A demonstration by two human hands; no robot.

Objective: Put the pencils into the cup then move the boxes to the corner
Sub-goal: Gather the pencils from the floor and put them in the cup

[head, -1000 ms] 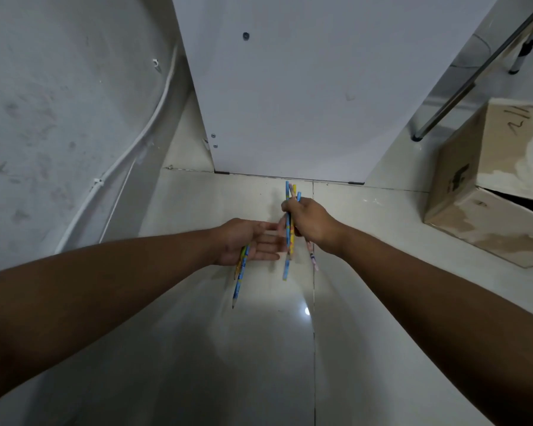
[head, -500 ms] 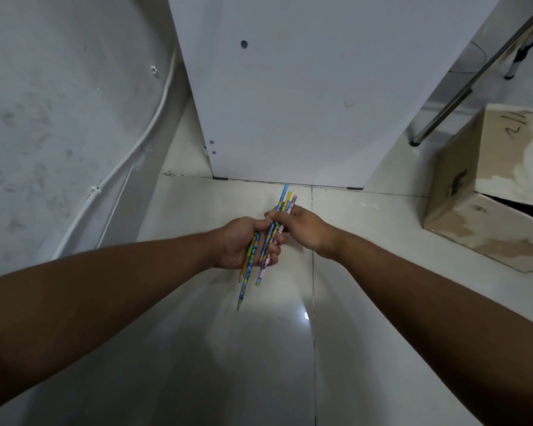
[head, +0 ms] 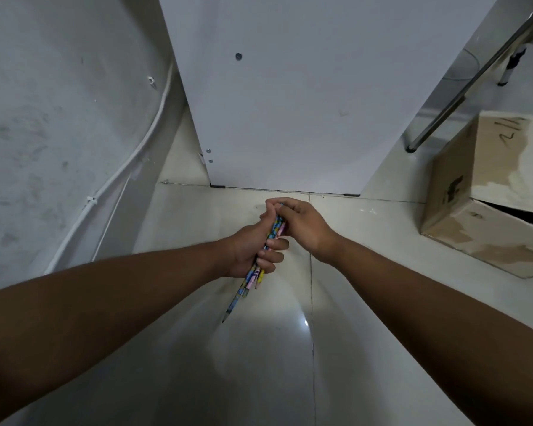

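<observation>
Pale floor tiles (head: 382,333) run up to a white cabinet panel (head: 290,103); a worn cardboard box (head: 486,210) sits at the right. Over the floor the left hand (head: 253,250) curls its fingers round the middle of a pencil bundle (head: 250,281), and the right hand (head: 302,226) seems to pinch its upper ends. The bundle slants down-left, tips below the left fist. No cup is in view.

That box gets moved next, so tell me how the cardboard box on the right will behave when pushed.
The cardboard box sits on glossy floor tiles, so it probably slides easily. Its peeled skin and gaping side suggest softened walls that may buckle. Weight cannot be judged.
</observation>
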